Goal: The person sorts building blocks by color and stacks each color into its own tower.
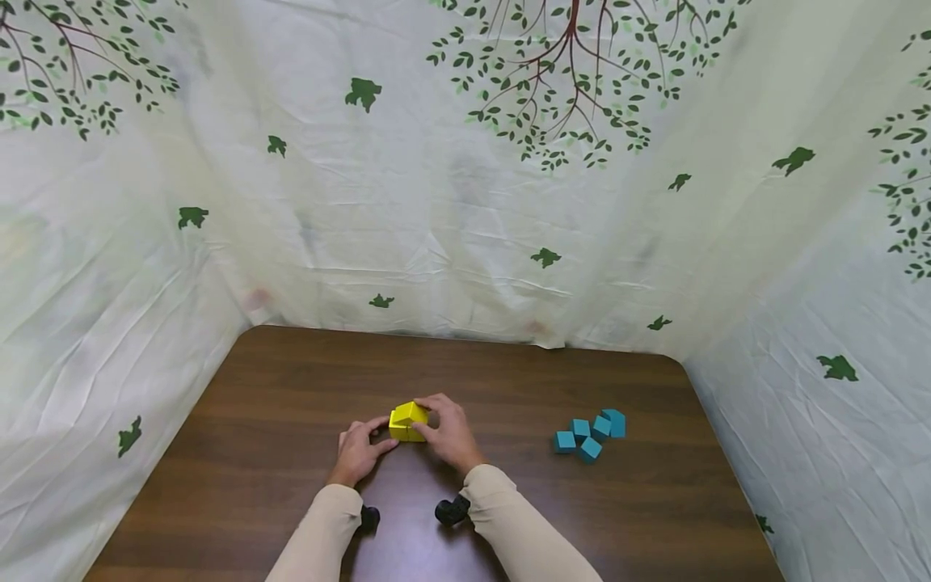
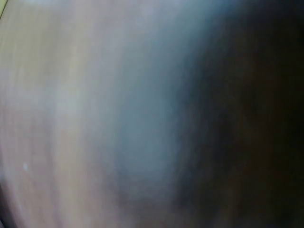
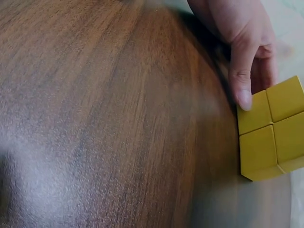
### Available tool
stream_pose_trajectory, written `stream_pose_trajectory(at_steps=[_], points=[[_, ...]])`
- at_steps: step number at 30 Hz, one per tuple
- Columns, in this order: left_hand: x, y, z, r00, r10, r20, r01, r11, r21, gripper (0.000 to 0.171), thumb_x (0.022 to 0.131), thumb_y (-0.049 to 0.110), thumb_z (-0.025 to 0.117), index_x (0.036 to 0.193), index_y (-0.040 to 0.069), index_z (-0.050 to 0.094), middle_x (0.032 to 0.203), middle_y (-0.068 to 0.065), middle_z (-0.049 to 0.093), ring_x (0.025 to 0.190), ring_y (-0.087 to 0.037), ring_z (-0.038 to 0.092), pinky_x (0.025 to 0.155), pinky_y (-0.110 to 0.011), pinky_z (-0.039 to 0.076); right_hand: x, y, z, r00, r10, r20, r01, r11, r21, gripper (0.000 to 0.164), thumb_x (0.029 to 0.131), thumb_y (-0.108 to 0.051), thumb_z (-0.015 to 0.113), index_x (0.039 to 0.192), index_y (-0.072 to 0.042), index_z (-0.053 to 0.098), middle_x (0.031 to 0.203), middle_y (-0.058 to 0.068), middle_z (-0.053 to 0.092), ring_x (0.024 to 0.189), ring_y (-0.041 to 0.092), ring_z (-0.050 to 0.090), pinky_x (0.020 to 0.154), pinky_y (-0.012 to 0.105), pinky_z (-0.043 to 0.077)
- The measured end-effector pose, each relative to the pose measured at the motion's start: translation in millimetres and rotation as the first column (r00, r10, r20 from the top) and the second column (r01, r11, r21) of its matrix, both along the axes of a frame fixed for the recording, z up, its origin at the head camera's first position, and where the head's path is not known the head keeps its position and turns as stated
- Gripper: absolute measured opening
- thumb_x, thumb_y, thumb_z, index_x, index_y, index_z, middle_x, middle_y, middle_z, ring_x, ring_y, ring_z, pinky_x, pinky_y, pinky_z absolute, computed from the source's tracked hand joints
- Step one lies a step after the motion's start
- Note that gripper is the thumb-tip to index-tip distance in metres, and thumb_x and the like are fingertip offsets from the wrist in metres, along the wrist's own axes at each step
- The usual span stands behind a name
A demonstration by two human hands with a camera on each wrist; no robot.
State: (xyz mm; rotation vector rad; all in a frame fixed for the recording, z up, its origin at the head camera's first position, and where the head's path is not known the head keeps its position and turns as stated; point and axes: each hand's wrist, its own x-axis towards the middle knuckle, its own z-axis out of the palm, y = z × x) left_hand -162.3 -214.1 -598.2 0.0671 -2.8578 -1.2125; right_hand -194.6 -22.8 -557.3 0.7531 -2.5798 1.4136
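Several yellow cubes [image 1: 407, 422] make a small block, two wide and two high in the right wrist view. My left hand [image 1: 356, 453] is at the block's left side. In the right wrist view the left thumb [image 3: 243, 97] presses the front of the lower left yellow cube [image 3: 255, 114], with its fingers partly hidden behind. From the right, my right hand [image 1: 452, 432] pinches an upper yellow cube [image 1: 411, 412] between thumb and fingers; this cube sits slightly turned in the head view. The left wrist view is a blur.
Several blue cubes [image 1: 590, 436] lie in a loose cluster on the brown wooden table [image 1: 509, 384], to the right of my hands. White curtains [image 1: 451, 210] with printed leaves surround the table's back and sides. A black wrist camera [image 1: 452, 510] is by the right sleeve.
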Motion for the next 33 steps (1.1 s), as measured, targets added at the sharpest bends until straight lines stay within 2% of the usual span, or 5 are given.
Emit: stream_pose_trajectory(at_steps=[9, 21, 27, 33], points=[[0.8, 0, -2.5, 1.0, -0.007, -0.008, 0.007, 1.0, 0.007, 0.043, 0.082, 0.018, 0.076, 0.122, 0.005, 0.065, 0.103, -0.013, 0.068, 0.091, -0.026, 0.049, 0.086, -0.046, 0.027, 1.7, -3, -1.3, 0.999, 0.004, 0.043, -0.005, 0.999, 0.033, 0.035, 0.085, -0.012, 0.075, 0.118, -0.007, 0.068, 0.11, 0.002, 0.065, 0.104, 0.015, 0.061, 0.095, 0.034, 0.046], [2.4, 1, -2.6, 1.0, -0.008, -0.025, 0.009, 1.0, 0.02, 0.043, 0.082, 0.019, 0.077, 0.122, 0.006, 0.066, 0.097, -0.01, 0.068, 0.088, -0.023, 0.048, 0.083, -0.045, 0.026, 3.3, -2, -2.5, 0.999, -0.009, 0.051, 0.006, 0.998, 0.057, 0.038, 0.084, -0.015, 0.075, 0.12, -0.007, 0.066, 0.113, 0.003, 0.065, 0.104, 0.015, 0.06, 0.094, 0.032, 0.046], [1.3, -1, -2.0, 1.0, 0.005, -0.021, -0.005, 1.0, 0.022, 0.046, 0.082, 0.017, 0.077, 0.124, 0.006, 0.064, 0.089, -0.007, 0.061, 0.088, -0.024, 0.049, 0.084, -0.045, 0.026, 4.2, 3, -4.0, 0.997, 0.008, 0.072, -0.01, 0.999, 0.033, 0.046, 0.082, -0.013, 0.077, 0.125, -0.01, 0.062, 0.118, 0.002, 0.062, 0.108, 0.02, 0.058, 0.095, 0.035, 0.045], [1.7, -1, -3.0, 1.0, 0.007, 0.0, -0.007, 0.999, 0.049, 0.051, 0.082, 0.01, 0.076, 0.129, 0.006, 0.06, 0.103, -0.012, 0.064, 0.098, -0.028, 0.052, 0.091, -0.047, 0.025, 10.1, 17, -3.3, 0.993, -0.023, 0.117, 0.019, 0.999, 0.04, 0.059, 0.079, -0.014, 0.08, 0.132, -0.01, 0.055, 0.127, 0.006, 0.055, 0.114, 0.026, 0.055, 0.097, 0.04, 0.044]])
